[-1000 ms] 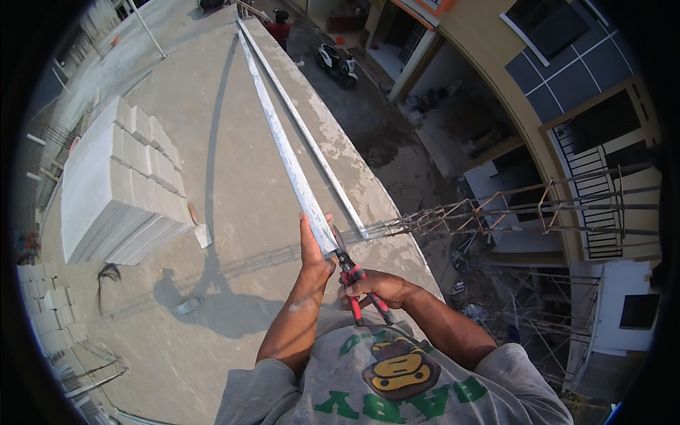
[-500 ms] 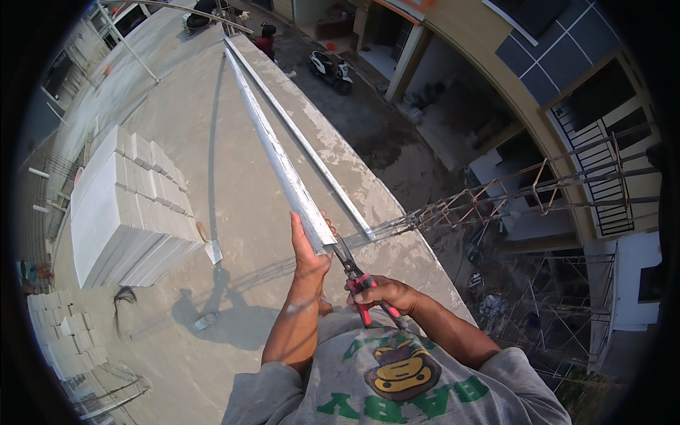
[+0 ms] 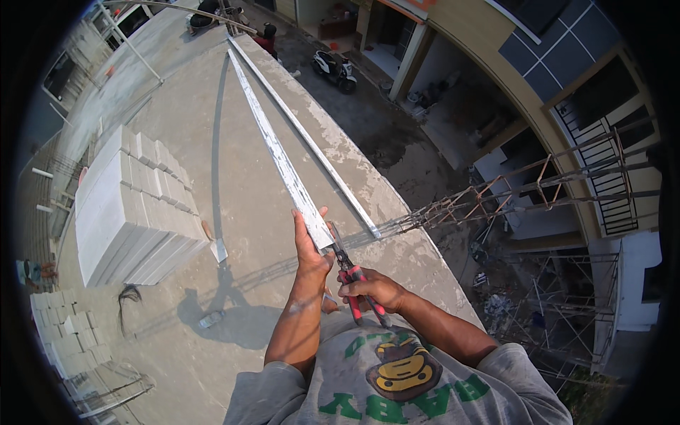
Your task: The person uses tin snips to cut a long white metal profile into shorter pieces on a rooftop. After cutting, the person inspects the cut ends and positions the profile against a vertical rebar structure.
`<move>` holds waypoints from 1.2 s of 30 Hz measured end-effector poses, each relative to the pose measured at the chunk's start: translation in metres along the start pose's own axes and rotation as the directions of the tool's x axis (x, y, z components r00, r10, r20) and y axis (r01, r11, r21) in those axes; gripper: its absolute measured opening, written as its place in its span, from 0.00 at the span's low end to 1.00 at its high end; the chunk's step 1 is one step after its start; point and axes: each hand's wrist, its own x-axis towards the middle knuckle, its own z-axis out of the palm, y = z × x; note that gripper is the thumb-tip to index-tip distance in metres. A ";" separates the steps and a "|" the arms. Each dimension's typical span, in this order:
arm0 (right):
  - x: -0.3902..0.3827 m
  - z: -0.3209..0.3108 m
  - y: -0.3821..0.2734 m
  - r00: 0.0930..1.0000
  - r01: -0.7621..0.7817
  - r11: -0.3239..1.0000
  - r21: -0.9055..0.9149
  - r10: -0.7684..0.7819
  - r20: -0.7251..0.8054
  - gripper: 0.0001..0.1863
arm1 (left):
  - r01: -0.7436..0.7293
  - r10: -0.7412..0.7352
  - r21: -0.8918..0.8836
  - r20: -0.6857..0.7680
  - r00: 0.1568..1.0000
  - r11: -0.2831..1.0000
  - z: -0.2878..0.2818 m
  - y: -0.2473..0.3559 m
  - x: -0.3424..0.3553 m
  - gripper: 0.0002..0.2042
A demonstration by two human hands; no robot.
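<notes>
My left hand (image 3: 312, 244) is closed around the near end of a long, white-smeared metal profile (image 3: 273, 150), which runs away toward the far corner of the slab. In my right hand (image 3: 377, 289) are tin snips (image 3: 353, 275) with red and black handles. The snips' blades meet the near end of the profile, right beside my left hand; whether they bite into the metal is too small to tell. A second thin white profile (image 3: 312, 143) lies on the concrete to the right, along the slab edge.
Pale blocks (image 3: 134, 212) are stacked on the left, with a trowel (image 3: 217, 248) beside them. A clear bottle (image 3: 211, 319) lies on the concrete slab (image 3: 184, 283). Past the slab's right edge is a drop, crossed by a rebar cage (image 3: 496, 193). Far off, a person (image 3: 204, 15) crouches.
The profile has rolled in my left hand so its broad white face shows more. The snips have moved slightly left and up, still against its end, and their handles look a little closer together.
</notes>
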 end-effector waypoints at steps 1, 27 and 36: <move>0.001 0.001 0.000 1.000 0.006 1.000 0.002 -0.006 -0.002 0.21 | -0.007 0.008 0.008 -0.015 1.000 1.000 -0.001 0.000 0.000 0.38; 0.031 0.001 0.022 0.999 -0.020 0.995 0.097 0.015 0.048 0.15 | 0.072 -0.065 -0.072 0.093 0.994 0.995 -0.018 0.000 0.000 0.43; 0.029 0.011 0.014 0.997 -0.051 0.998 0.047 0.049 0.058 0.15 | 0.102 -0.058 -0.218 0.199 0.978 0.971 -0.028 0.001 -0.003 0.43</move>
